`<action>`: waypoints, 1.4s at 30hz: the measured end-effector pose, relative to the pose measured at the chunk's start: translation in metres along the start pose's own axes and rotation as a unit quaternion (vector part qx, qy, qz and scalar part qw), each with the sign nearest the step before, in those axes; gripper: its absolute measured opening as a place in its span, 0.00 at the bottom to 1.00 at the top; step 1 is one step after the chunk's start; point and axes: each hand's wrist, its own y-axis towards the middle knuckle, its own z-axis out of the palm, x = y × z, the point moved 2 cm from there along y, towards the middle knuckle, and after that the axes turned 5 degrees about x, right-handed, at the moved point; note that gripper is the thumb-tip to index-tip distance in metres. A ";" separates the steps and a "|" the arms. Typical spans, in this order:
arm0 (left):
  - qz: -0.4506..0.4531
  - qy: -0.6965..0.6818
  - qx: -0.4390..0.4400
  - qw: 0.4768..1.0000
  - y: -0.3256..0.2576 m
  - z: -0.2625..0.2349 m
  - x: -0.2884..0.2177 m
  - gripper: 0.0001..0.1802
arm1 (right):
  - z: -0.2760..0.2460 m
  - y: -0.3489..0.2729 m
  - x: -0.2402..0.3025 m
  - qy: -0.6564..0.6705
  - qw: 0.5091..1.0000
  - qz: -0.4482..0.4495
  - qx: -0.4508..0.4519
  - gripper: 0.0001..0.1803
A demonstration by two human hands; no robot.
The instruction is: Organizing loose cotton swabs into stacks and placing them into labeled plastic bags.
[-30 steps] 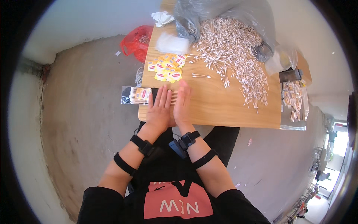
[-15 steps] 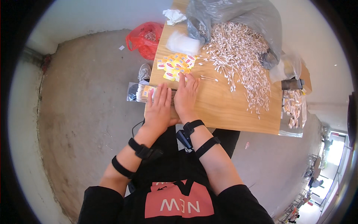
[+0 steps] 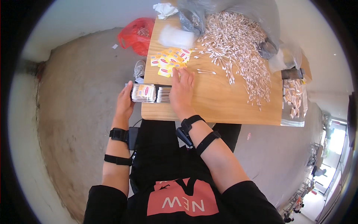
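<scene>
At the table's near left corner lies a clear plastic bag with a bundle of cotton swabs (image 3: 143,98) in it, a yellow-and-white card (image 3: 144,90) on top. My left hand (image 3: 125,101) is closed round the bag's left end, just past the table edge. To the right of that bundle a second row of cotton swabs (image 3: 163,95) shows over a dark strip. My right hand (image 3: 182,89) lies against this row's right end, open with fingers stretched toward the far side, hiding part of it. Several loose yellow-and-white cards (image 3: 169,59) are piled just beyond the fingertips.
A large heap of loose cotton swabs (image 3: 235,41) spills from a grey plastic bag (image 3: 270,15). Clear plastic bags (image 3: 175,37) and a crumpled white tissue (image 3: 165,10) lie at the far left. A red bag (image 3: 136,41) stands on the floor. Small packets (image 3: 292,97) hang beyond the right edge.
My left hand has moved left, off the top of the swabs, to the bag's left end. The swab bundle with its card is now uncovered. My right hand stays at the right end.
</scene>
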 end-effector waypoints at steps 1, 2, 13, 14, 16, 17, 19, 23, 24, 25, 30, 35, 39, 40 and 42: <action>-0.008 -0.036 0.012 0.999 0.000 0.002 0.000 0.11 | 0.000 -0.001 0.001 -0.005 1.000 0.002 -0.006 0.21; -0.006 -0.036 0.006 0.999 0.002 0.000 0.001 0.11 | 0.002 -0.001 0.003 -0.001 1.000 -0.001 -0.003 0.21; 0.050 -0.046 -0.018 0.998 0.004 0.002 0.007 0.12 | 0.010 0.007 0.026 0.026 0.999 -0.013 -0.024 0.19; 0.050 -0.044 -0.018 0.998 0.003 0.005 0.006 0.12 | 0.011 0.007 0.030 0.027 0.999 -0.011 -0.025 0.19; 0.069 -0.014 -0.060 0.996 0.000 0.007 0.003 0.11 | 0.014 0.009 0.039 0.058 0.998 0.000 -0.031 0.21; 0.070 -0.013 -0.059 0.996 -0.001 0.008 0.002 0.11 | 0.015 0.010 0.043 0.058 0.998 0.001 -0.032 0.21; 0.103 0.028 -0.073 0.992 -0.003 0.009 -0.001 0.11 | 0.016 0.011 0.044 0.061 0.998 0.007 -0.033 0.23; 0.100 0.056 -0.087 0.990 -0.011 0.014 -0.008 0.11 | 0.013 0.002 0.037 0.154 0.987 0.025 -0.025 0.21; 0.104 0.061 -0.083 0.989 -0.013 0.014 -0.010 0.11 | 0.012 -0.001 0.031 0.273 0.956 0.085 -0.071 0.20; 0.108 0.067 -0.081 0.989 -0.015 0.014 -0.011 0.11 | 0.012 -0.005 0.025 0.386 0.904 0.144 -0.114 0.19; 0.112 0.079 -0.073 0.988 -0.007 0.005 -0.007 0.13 | 0.009 -0.024 0.030 0.594 0.779 0.188 -0.066 0.24; 0.110 0.097 -0.092 0.985 -0.010 0.013 -0.008 0.12 | 0.014 -0.026 0.060 0.503 0.840 0.190 -0.064 0.25; 0.128 0.077 -0.102 0.984 -0.007 0.017 -0.002 0.12 | 0.025 -0.020 0.079 0.572 0.787 0.223 -0.067 0.25; 0.135 0.080 -0.100 0.983 -0.009 0.016 -0.003 0.12 | 0.022 -0.021 0.079 0.563 0.796 0.214 -0.059 0.25; 0.133 0.071 -0.102 0.983 -0.010 0.016 -0.005 0.12 | 0.022 -0.022 0.080 0.553 0.806 0.203 -0.049 0.25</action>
